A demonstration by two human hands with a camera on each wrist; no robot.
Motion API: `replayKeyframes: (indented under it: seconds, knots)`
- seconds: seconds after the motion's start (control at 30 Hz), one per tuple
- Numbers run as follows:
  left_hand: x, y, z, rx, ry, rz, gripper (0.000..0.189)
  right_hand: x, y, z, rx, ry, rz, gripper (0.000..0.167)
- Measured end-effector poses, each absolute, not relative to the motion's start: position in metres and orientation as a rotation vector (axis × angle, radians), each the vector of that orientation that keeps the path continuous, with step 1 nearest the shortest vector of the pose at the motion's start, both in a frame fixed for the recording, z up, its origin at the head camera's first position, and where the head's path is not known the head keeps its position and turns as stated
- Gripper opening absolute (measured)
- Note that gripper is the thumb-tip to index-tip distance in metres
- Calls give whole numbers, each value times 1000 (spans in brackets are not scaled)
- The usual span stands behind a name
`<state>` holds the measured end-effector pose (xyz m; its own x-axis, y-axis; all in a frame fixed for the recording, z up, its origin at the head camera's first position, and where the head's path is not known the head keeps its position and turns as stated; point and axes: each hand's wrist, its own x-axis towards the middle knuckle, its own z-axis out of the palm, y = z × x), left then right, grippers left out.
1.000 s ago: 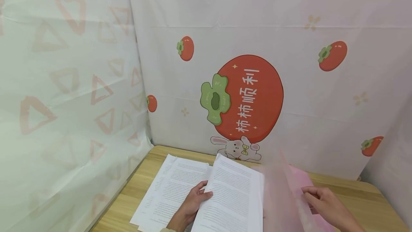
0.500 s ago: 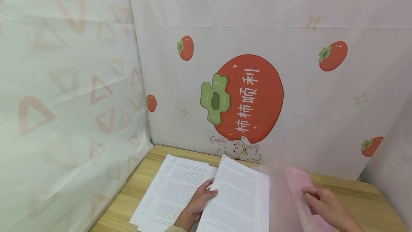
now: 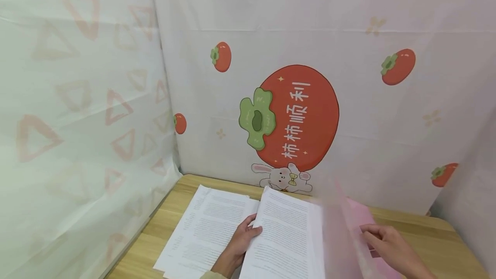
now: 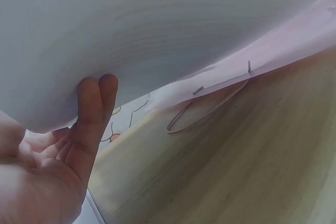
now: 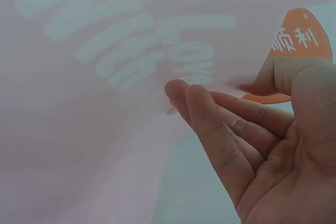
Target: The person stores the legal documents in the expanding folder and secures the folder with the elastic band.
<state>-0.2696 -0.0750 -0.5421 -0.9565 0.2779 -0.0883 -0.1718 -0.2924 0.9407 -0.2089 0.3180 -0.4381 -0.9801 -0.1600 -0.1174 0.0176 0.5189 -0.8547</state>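
Note:
My left hand (image 3: 243, 241) grips the left edge of a thick stack of printed sheets (image 3: 288, 236), thumb on top. In the left wrist view, fingers press the underside of that paper stack (image 4: 152, 40). Right beside it stands a pink see-through plastic bag (image 3: 341, 236), and the stack's right edge overlaps it. A thin cord loop (image 4: 210, 115) hangs from the bag's edge. My right hand (image 3: 387, 244) pinches the bag's upright near side. White lettering (image 5: 184, 24) shows on the pink plastic in the right wrist view.
More printed sheets (image 3: 213, 227) lie slightly fanned on the left of the wooden table (image 3: 162, 240). White cloth walls close in at the left and back; the back cloth (image 3: 356, 111) carries a big red persimmon print and a rabbit.
The left hand has shifted the paper stack a little to the right, towards the pink bag. The right hand keeps its pinch, nearly still. The head view has turned slightly.

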Motion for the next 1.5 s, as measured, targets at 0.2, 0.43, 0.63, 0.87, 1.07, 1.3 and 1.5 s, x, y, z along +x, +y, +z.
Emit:
replayKeyframes:
  seconds: [0.2, 0.43, 0.63, 0.87, 1.07, 1.3, 1.5]
  knots:
    - [-274, -74, -541, 146, 1650, 2338, 61, -209, 316, -440, -118, 2577, -1466, 45]
    - [-278, -68, -543, 171, 1640, 2387, 64, -208, 317, -440, -129, 2573, -1470, 44]
    - [-279, -62, -545, 137, 1648, 2419, 65, -207, 315, -439, -112, 2583, -1469, 42]
    - [-278, -54, -548, 139, 1678, 2408, 64, -206, 308, -438, -49, 2626, -1451, 39]
    - [-277, -52, -546, 144, 1711, 2396, 63, -206, 308, -440, -86, 2610, -1478, 38]
    - [-278, -51, -546, 104, 1769, 2379, 63, -206, 307, -441, -70, 2617, -1481, 39]
    - [-275, -44, -551, 105, 1795, 2377, 60, -207, 304, -440, -37, 2619, -1486, 40]
